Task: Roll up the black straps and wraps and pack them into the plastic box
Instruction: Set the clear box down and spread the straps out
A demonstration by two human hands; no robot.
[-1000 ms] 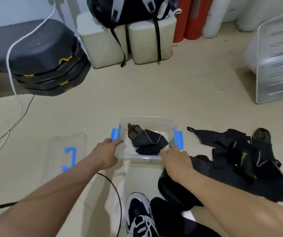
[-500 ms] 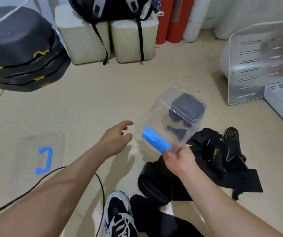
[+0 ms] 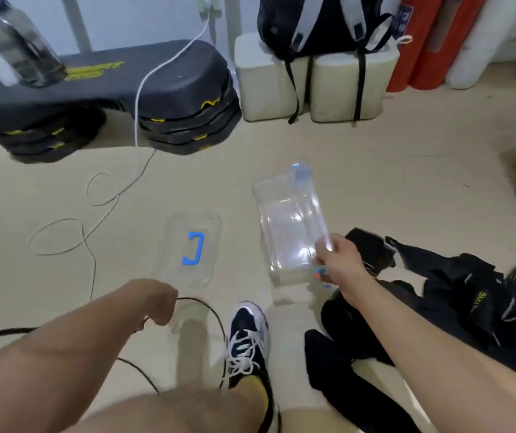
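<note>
My right hand (image 3: pixel 337 264) grips the near end of the clear plastic box (image 3: pixel 287 220) at its blue latch and holds it tilted above the floor; the box looks empty. A folded black wrap (image 3: pixel 370 245) lies just behind that hand. A loose pile of black straps and wraps (image 3: pixel 469 307) spreads over the floor to the right. The box's clear lid (image 3: pixel 211 229), with a blue handle, lies flat on the floor left of the box. My left hand (image 3: pixel 156 301) hangs bent at the wrist near the lid's front edge, its fingers hidden.
My shoe (image 3: pixel 247 335) is planted between my arms, with a black cable (image 3: pixel 206 310) looping round it. A white cable (image 3: pixel 100 214) coils at left. Black step platforms (image 3: pixel 172 89), foam blocks (image 3: pixel 266 82) under a backpack (image 3: pixel 322 20) and red rolls (image 3: pixel 422 42) line the back.
My right hand lifted and tipped the box; the black wrap that was inside is no longer in it. My left hand let go of the box and drew back toward the lid.
</note>
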